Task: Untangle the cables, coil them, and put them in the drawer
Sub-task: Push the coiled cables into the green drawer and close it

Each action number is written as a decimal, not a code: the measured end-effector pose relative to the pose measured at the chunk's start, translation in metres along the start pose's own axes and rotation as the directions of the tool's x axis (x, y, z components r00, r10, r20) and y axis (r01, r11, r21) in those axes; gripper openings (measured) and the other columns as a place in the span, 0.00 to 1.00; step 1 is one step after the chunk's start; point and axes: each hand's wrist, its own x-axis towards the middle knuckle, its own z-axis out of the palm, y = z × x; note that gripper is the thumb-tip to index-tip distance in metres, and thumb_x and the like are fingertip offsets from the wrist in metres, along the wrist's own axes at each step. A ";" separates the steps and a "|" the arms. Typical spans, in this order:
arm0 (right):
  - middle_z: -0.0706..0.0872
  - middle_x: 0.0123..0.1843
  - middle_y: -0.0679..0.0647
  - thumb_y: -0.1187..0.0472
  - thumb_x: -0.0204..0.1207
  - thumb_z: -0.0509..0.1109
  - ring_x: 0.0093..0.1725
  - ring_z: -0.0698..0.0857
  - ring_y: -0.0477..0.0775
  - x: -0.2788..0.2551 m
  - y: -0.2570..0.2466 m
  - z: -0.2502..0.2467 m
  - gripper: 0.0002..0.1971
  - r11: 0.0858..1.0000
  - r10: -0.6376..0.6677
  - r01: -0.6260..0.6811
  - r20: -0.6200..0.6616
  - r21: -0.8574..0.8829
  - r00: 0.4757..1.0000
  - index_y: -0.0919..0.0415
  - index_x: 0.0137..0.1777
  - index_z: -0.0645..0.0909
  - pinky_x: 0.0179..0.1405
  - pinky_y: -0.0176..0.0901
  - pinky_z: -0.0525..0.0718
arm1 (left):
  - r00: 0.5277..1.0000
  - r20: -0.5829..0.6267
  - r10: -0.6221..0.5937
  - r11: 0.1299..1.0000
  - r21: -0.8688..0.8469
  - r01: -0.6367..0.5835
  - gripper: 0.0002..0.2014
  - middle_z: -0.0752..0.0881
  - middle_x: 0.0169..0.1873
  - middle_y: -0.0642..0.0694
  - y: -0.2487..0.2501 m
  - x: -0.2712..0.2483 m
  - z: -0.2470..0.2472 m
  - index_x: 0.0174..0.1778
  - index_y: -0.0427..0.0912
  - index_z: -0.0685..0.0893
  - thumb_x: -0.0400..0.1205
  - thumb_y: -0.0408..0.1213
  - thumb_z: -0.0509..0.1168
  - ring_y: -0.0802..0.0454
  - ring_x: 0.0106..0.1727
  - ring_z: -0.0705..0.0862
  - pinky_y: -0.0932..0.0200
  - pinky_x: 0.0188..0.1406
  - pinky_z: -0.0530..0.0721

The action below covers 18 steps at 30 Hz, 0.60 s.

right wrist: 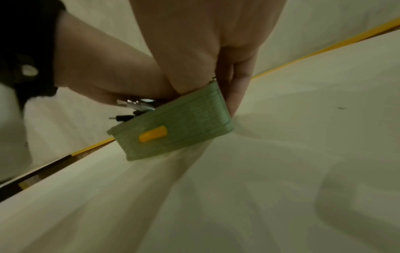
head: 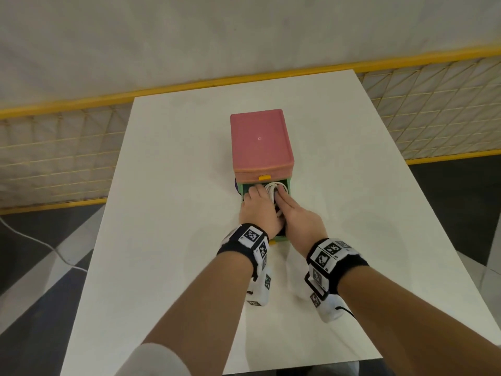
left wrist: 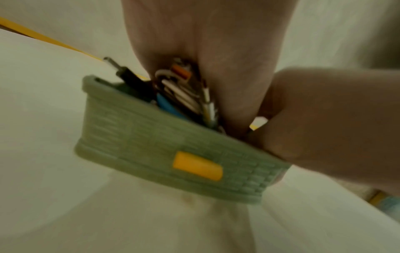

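On a white counter [head: 168,202], both hands reach into the pulled-out green drawer [left wrist: 164,147] of a small pink-topped cabinet [head: 260,139]. The left hand [head: 257,210] and right hand [head: 295,215] lie side by side, fingers extended, pressing down on the coiled cables [head: 272,191] inside. A black plug [left wrist: 127,75] pokes above the drawer's rim, above its yellow handle [left wrist: 198,165].

Count, one worktop [head: 168,185]:
2 hands [head: 260,210] [head: 298,218], 2 wrist bands w/ markers [head: 245,242] [head: 336,256], 1 drawer unit [head: 260,142] – 1 green drawer [left wrist: 173,150] pulled out, 2 yellow tabs [head: 264,178] [left wrist: 198,165]. Cables [left wrist: 184,95] bunched inside; no. unclear.
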 end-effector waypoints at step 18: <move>0.42 0.86 0.43 0.67 0.78 0.60 0.43 0.88 0.62 0.009 0.011 0.005 0.41 0.997 -0.074 0.071 0.074 0.039 0.994 0.42 0.83 0.43 0.46 0.53 0.88 | 0.995 -0.092 0.040 0.997 -0.061 -0.046 0.34 0.63 0.79 0.27 -0.008 0.008 0.029 0.82 0.25 0.57 0.83 0.39 0.59 0.32 0.82 0.60 0.48 0.84 0.52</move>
